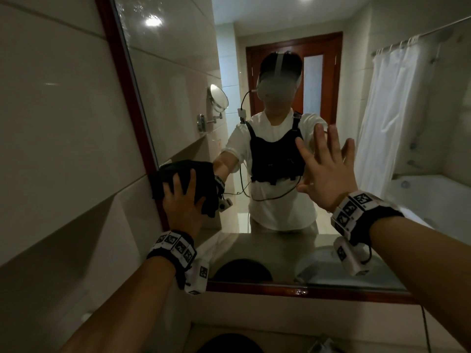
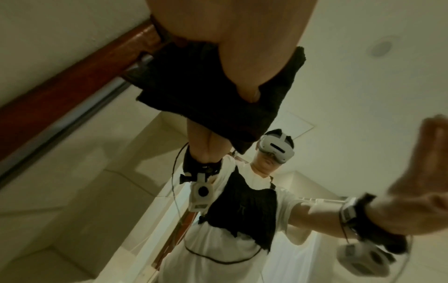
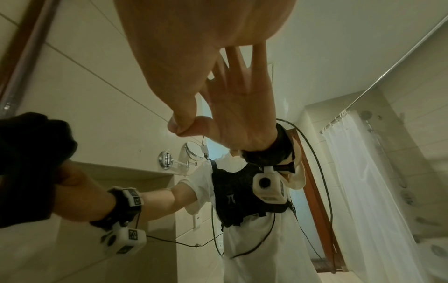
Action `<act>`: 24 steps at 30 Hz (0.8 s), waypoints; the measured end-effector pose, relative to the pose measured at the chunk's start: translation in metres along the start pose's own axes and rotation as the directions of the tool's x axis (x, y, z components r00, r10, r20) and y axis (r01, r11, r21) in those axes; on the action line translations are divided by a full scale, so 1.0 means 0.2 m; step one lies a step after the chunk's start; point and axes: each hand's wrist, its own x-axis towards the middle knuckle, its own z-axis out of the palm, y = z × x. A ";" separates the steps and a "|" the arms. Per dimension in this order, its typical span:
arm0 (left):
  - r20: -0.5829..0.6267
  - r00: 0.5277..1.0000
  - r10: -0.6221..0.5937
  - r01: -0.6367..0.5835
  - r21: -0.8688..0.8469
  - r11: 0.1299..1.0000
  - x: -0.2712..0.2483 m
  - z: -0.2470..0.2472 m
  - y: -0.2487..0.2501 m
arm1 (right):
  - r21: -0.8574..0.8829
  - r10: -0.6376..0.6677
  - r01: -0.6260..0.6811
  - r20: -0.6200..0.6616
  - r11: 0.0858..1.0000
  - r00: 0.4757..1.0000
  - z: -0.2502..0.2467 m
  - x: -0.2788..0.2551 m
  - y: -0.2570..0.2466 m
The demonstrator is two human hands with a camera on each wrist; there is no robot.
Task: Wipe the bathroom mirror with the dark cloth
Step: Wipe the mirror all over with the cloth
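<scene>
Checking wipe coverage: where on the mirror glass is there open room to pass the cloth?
Open mirror glass lies between the dark cloth and the right hand, above the cloth along the wooden frame, and below both hands down to the frame's bottom edge. Tight: the left hand holds the cloth at the frame's left side; the right hand covers mid-glass.

Place: a bathroom.
Wall: large pale tiles (image 1: pixel 56 110) left of the wood-framed mirror (image 1: pixel 178 47).
Right in the mirror: white shower curtain (image 1: pixel 390 103) on a rail (image 1: pixel 418 36), bathtub (image 1: pixel 428 197) beneath.
Left in the mirror: round swing-arm vanity mirror (image 1: pixel 218 98).
Centre in the mirror: reddish wooden door (image 1: pixel 331 80).
</scene>
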 end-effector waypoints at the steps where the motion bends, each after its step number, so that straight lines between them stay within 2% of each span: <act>1: -0.002 1.000 -0.005 0.005 0.008 1.000 0.00 0.00 0.02 | 0.002 -0.004 0.004 -0.002 1.000 1.000 0.00 0.00 0.00; 5: 0.040 0.998 0.057 -0.056 -0.024 0.998 0.00 0.01 0.22 | 0.015 -0.011 0.011 -0.010 1.000 1.000 0.00 0.00 0.00; 10: -0.019 0.971 0.237 -0.237 0.006 0.971 -0.01 -0.01 0.52 | 0.022 -0.012 0.012 -0.014 1.000 1.000 0.01 0.00 0.01; 16: -0.003 0.947 0.321 -0.320 0.069 0.945 0.00 0.01 0.46 | 0.027 -0.013 0.014 -0.016 1.000 1.000 0.00 -0.01 0.01; 19: 0.014 0.955 0.296 -0.296 0.069 0.953 0.00 0.02 0.39 | 0.023 -0.014 0.015 -0.026 1.000 1.000 -0.01 -0.01 0.01; 24: 0.075 0.993 0.093 -0.096 0.040 0.995 0.01 0.00 0.18 | 0.011 -0.016 0.016 -0.030 1.000 0.999 -0.01 -0.02 0.01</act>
